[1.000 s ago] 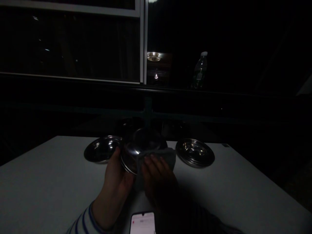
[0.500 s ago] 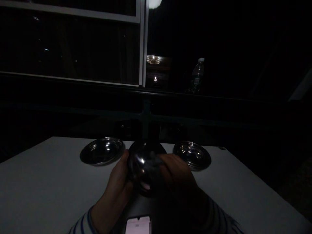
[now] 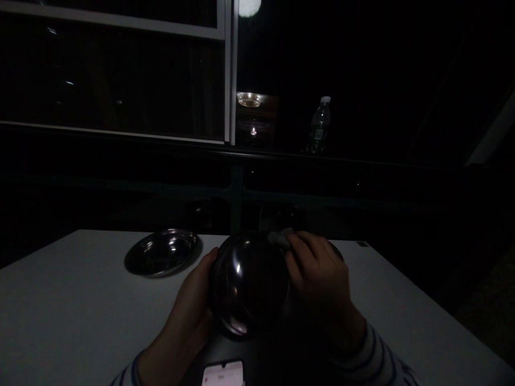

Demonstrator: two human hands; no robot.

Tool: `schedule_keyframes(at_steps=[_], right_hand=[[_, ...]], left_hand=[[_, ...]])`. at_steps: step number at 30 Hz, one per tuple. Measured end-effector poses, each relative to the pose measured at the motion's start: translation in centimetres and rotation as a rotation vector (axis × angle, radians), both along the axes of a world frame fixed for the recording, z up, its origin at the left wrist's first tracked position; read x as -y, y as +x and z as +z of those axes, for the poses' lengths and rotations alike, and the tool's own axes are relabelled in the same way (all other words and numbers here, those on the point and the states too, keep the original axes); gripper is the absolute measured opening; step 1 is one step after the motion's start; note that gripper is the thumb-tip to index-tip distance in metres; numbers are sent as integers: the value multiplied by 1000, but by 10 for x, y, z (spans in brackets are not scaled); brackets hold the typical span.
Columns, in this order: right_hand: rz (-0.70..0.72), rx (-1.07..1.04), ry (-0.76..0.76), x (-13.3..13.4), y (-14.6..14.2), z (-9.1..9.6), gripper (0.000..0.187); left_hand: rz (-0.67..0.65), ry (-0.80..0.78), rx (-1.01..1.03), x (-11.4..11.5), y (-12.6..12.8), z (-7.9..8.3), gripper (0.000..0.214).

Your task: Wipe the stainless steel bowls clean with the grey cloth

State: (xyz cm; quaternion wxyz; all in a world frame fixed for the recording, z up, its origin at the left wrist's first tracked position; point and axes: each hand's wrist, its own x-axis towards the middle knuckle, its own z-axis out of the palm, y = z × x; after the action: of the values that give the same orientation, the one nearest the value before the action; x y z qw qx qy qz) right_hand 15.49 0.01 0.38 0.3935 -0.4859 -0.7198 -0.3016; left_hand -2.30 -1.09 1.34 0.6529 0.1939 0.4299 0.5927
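Note:
A shiny metal bowl (image 3: 251, 289) is held up over the table, its rounded outer side facing me. My left hand (image 3: 193, 305) grips its left edge, thumb and fingers closed on the rim. At the upper right of the bowl, my right hand (image 3: 319, 265) pinches a greyish cloth (image 3: 279, 239) against the metal. Behind the right hand, a second metal bowl (image 3: 337, 252) is almost wholly hidden. On the left of the table lies a wide metal dish (image 3: 163, 252), hollow side up.
The white table (image 3: 80, 305) reaches from side to side in dim light. A lit phone (image 3: 223, 373) lies at its near edge. Beyond the table, a plastic bottle (image 3: 319, 126) stands on the sill by the window frame (image 3: 230, 75).
My right hand has moved with the cloth from the bowl's middle out to its upper right edge. It now covers most of the right-hand bowl. My left hand keeps its grip.

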Motion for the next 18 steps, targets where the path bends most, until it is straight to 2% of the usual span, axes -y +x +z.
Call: schedule_keyframes(at_steps=[2,5,7,10,13,18], right_hand=[[156,64,39,8,-18,-6,24],[379,159,7,16,-39,-15,28],[403,220,-11,16,-42,-18,32],[354,237,-37,9,-35,-16,35],[361,210,-55,9,-33,-16,29],[462,195,-11,17,-43,-21,19]], left_hand=[[31,8,-14,0,0,-1,9],[98,47,-37,-3,-4,-2,9],[101,58,-42,-5,-7,-3,12],[22,34,-55,-6,-8,-5,17],[-52,13,-51,-4,-6,-5,20],[-85,2,-57,-4,-5,-4,21]])
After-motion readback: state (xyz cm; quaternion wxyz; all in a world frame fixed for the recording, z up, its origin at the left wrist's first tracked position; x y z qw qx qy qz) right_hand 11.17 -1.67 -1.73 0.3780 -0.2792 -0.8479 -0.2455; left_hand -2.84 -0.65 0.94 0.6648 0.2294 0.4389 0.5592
